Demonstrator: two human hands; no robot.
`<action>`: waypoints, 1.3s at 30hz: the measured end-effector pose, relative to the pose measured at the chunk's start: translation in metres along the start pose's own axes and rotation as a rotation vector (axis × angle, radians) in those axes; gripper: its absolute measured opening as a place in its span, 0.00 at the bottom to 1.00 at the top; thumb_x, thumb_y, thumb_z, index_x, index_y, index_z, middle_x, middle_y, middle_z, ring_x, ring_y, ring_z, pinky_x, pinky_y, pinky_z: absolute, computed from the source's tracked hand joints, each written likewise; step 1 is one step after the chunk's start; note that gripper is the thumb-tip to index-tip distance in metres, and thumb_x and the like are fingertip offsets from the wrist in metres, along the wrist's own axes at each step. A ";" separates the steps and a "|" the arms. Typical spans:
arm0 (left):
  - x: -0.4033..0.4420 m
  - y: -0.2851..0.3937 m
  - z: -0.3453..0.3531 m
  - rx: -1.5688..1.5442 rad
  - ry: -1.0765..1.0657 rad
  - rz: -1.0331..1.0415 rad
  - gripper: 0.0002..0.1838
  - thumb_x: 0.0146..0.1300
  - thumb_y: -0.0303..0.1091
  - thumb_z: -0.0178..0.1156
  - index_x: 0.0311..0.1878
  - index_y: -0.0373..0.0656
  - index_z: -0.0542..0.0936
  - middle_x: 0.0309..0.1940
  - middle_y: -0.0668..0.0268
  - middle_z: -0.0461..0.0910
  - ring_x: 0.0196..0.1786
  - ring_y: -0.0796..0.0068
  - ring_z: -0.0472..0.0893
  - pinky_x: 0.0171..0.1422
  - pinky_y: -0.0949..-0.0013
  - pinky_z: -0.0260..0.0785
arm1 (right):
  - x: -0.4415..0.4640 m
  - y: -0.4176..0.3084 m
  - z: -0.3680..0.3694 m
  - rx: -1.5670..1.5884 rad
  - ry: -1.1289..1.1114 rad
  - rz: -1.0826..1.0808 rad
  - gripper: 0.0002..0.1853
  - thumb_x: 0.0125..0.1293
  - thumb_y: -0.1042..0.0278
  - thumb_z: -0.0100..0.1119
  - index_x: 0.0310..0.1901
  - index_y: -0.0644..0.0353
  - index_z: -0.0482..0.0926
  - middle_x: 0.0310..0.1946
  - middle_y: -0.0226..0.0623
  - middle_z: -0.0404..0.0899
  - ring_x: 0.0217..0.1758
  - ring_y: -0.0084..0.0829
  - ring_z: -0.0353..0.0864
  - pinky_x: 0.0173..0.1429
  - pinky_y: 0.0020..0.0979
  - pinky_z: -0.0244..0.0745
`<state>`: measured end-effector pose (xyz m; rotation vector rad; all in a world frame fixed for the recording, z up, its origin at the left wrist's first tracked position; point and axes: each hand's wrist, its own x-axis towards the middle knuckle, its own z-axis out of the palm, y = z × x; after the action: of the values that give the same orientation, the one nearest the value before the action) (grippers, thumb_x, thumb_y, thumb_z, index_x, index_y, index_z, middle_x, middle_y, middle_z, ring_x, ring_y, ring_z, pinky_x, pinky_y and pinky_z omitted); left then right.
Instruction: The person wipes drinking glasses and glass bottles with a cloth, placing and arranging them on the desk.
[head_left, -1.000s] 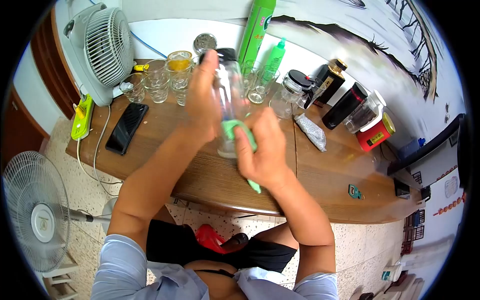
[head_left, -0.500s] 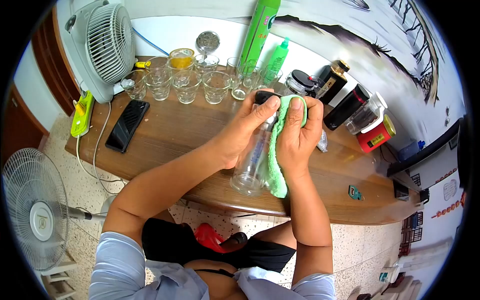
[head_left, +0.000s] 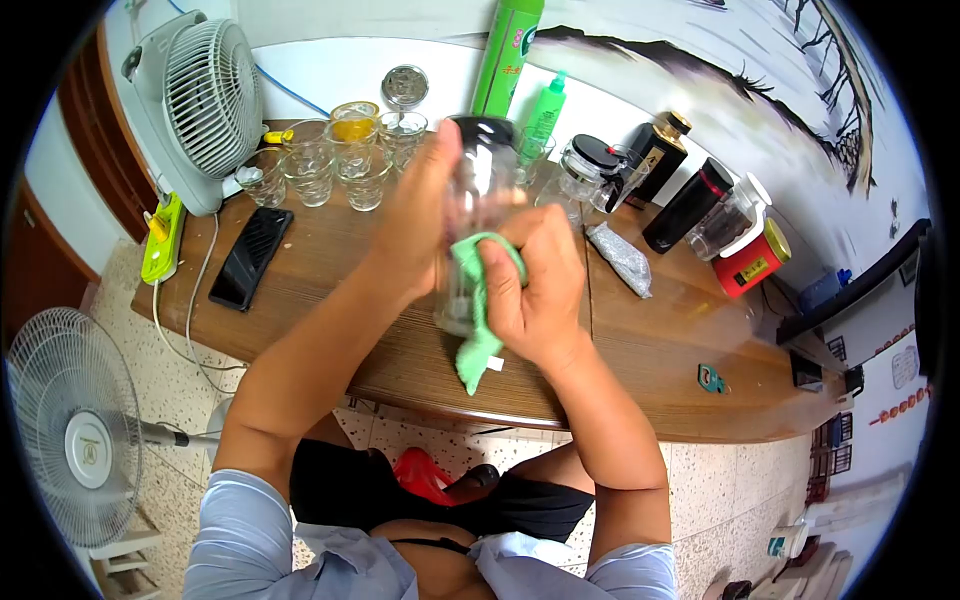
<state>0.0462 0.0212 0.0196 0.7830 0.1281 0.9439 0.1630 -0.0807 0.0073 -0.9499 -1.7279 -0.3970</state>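
Above the wooden table, a clear bottle (head_left: 482,178) with a black lid is held upright, slightly blurred. My left hand (head_left: 415,220) is closed around its left side. My right hand (head_left: 540,290) is shut on a light green cloth (head_left: 478,345), pinched under the thumb and pressed against the lower part of the bottle. The cloth's loose end hangs down past the bottle's base. Behind my left hand stand several drinking glasses (head_left: 308,170), some partly hidden by the hand and bottle.
A phone (head_left: 252,258) lies on the wooden table (head_left: 660,350) at left, near a box fan (head_left: 205,100) and a green power strip (head_left: 163,240). Toward the right are a glass teapot (head_left: 590,165), a silvery packet (head_left: 620,260), a black flask (head_left: 690,205) and a red tin (head_left: 752,262).
Both hands and the bottle have shifted left. My right hand and the cloth have moved from near the lid down to the bottle's lower side. The silvery packet now shows fully.
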 end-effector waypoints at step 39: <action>-0.011 -0.017 0.004 0.210 -0.036 -0.002 0.34 0.83 0.64 0.42 0.68 0.42 0.74 0.51 0.62 0.82 0.53 0.68 0.82 0.62 0.58 0.77 | -0.002 0.000 0.007 -0.166 0.172 0.064 0.11 0.68 0.73 0.71 0.43 0.62 0.76 0.37 0.43 0.74 0.40 0.45 0.75 0.44 0.42 0.72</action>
<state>0.0524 0.0048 0.0086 0.9930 0.1988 0.9237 0.1591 -0.0769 0.0031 -1.0557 -1.5228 -0.5702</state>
